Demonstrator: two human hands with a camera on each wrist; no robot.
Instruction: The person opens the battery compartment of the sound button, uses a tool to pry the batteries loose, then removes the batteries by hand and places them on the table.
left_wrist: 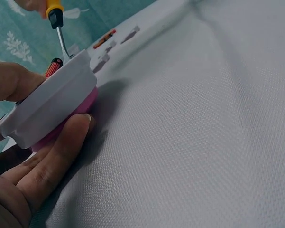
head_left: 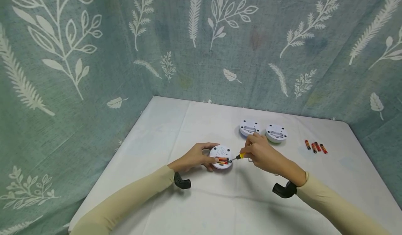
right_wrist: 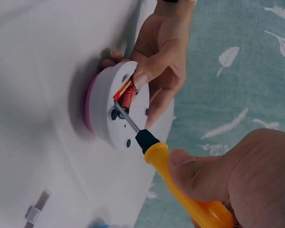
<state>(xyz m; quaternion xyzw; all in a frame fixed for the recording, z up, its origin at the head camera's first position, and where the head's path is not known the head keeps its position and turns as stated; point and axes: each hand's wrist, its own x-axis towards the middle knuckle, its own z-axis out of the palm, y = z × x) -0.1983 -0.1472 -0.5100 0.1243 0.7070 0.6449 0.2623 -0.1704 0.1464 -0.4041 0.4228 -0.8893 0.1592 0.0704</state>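
My left hand [head_left: 197, 157] grips a round white device with a pink base [right_wrist: 100, 107], its underside turned up and tilted. The left thumb presses on the red batteries [head_left: 222, 160] lying in its battery compartment. In my right hand [head_left: 259, 151] is a screwdriver with a yellow handle [right_wrist: 173, 183]; the thumb lies along the handle. The screwdriver's metal tip reaches into the compartment at the end of the batteries, as the right wrist view shows. In the left wrist view, the fingers [left_wrist: 68, 142] hold the pink base from below.
Two similar round devices, one with a blue base [head_left: 249, 127] and one with a green base [head_left: 276, 133], lie upside down behind my right hand. Several loose batteries [head_left: 315, 147] lie at the right on the white tablecloth [head_left: 201, 207]. Small battery covers [left_wrist: 130, 34] lie nearby. A patterned curtain hangs behind.
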